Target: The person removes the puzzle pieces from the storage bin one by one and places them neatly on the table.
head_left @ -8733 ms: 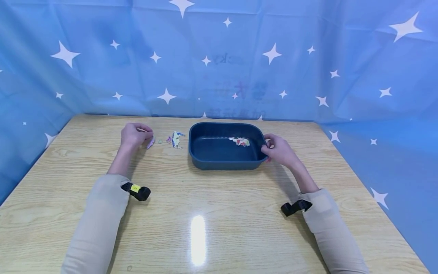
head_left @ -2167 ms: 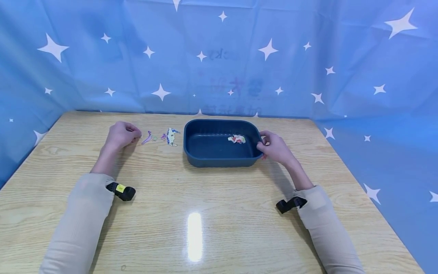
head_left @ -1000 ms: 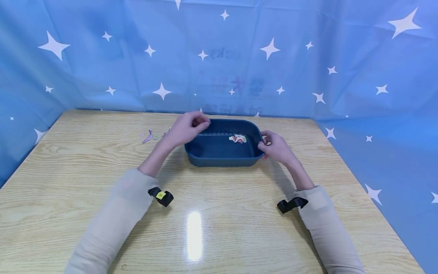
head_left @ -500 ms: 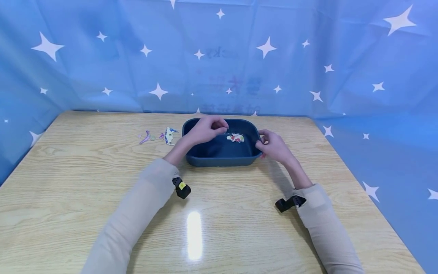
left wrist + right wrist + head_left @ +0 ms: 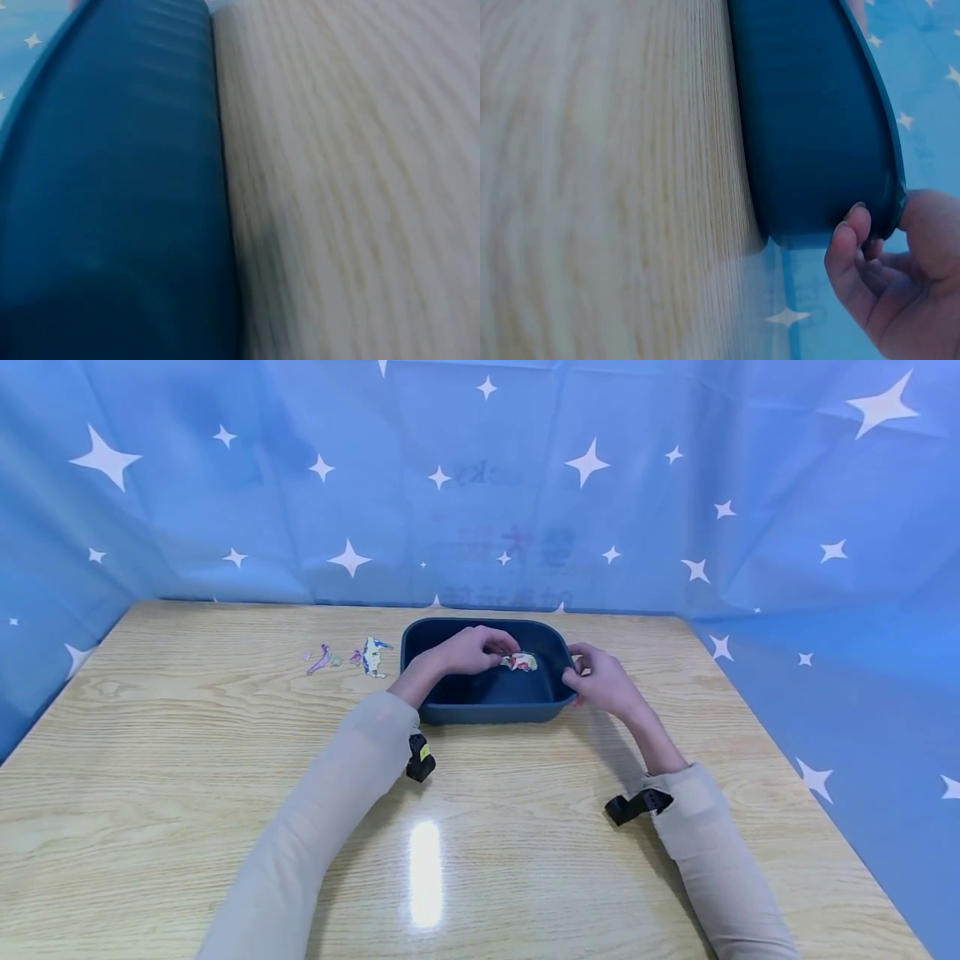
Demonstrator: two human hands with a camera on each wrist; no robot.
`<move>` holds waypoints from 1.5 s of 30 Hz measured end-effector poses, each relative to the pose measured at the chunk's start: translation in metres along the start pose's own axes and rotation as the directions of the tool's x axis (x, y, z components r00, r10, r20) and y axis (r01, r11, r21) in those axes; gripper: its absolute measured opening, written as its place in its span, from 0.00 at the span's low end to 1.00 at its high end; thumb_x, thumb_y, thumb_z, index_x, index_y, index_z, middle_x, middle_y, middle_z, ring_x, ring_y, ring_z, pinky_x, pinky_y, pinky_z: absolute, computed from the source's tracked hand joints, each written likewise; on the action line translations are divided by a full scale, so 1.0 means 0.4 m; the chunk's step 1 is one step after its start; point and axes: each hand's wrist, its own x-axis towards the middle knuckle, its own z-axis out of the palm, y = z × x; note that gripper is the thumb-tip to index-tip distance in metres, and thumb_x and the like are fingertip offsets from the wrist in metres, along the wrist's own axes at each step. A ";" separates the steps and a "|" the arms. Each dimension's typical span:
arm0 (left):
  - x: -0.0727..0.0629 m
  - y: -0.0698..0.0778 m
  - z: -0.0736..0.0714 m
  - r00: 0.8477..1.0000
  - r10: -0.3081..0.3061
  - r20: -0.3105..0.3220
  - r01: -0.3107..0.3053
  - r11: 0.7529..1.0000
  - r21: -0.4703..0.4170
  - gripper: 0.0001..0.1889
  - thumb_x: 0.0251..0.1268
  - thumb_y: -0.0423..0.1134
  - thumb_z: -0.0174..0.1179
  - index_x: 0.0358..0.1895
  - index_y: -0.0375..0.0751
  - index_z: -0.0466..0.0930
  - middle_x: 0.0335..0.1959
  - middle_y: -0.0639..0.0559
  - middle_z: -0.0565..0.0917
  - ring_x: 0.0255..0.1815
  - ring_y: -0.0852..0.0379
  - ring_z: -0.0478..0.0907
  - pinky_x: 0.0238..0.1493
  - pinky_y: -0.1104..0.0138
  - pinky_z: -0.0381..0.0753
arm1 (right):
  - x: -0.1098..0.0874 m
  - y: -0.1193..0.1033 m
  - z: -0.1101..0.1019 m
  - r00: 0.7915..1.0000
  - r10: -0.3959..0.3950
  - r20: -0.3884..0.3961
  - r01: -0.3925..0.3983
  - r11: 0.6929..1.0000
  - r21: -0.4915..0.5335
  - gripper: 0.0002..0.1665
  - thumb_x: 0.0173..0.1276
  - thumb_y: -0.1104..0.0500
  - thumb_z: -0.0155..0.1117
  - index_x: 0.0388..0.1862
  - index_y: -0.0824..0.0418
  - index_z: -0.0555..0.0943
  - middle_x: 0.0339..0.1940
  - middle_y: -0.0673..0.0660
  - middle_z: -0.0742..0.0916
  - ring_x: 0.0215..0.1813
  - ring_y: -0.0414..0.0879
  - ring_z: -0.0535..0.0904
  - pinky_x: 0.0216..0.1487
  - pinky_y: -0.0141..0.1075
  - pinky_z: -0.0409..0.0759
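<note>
A dark blue rectangular plastic basin stands toward the back of the table, with a small heap of colourful paper-like cut-outs inside. My left hand reaches over its left rim, with thumb and forefinger apart right at the heap's left edge; nothing shows between them. My right hand pinches the basin's right rim between thumb and curled fingers, as the right wrist view also shows. On the table left of the basin lie a blue-and-white cut-out, a purple one and some smaller bits. The left wrist view shows basin wall, not the hand.
A wooden table carries everything, its back edge close behind the basin. Behind and along the sides hangs a blue curtain with white stars. A black wrist camera sits under the left cuff, near the basin's front wall.
My left hand has gone from beside the small bits on the left, over the basin's left rim and down to the heap. A tiny bit now lies left of the purple cut-out. My right hand stays put.
</note>
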 end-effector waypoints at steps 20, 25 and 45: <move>-0.002 -0.015 0.001 0.999 0.042 0.033 -0.045 0.994 0.100 0.12 0.70 0.32 0.64 0.54 0.41 0.86 0.43 0.51 0.87 0.47 0.56 0.82 0.52 0.65 0.79 | 0.001 0.006 0.001 1.000 0.001 -0.010 -0.001 1.000 0.025 0.29 0.74 0.63 0.53 0.71 0.71 0.67 0.32 0.59 0.77 0.24 0.56 0.85 0.33 0.45 0.85; 0.000 -0.014 0.005 0.998 -0.018 0.062 0.007 0.985 0.172 0.22 0.74 0.36 0.61 0.69 0.41 0.76 0.32 0.51 0.77 0.35 0.55 0.72 0.43 0.66 0.72 | 0.003 0.009 0.001 1.000 0.009 -0.011 -0.009 1.000 0.026 0.28 0.74 0.63 0.53 0.71 0.70 0.67 0.32 0.60 0.77 0.24 0.57 0.85 0.33 0.45 0.85; 0.002 -0.013 0.011 0.991 -0.137 0.008 0.123 0.914 0.387 0.19 0.79 0.40 0.55 0.67 0.44 0.78 0.49 0.47 0.79 0.38 0.52 0.72 0.42 0.63 0.72 | -0.001 0.002 -0.001 1.000 0.006 -0.003 -0.006 1.000 0.016 0.30 0.74 0.63 0.53 0.72 0.72 0.66 0.32 0.59 0.77 0.23 0.53 0.84 0.34 0.46 0.85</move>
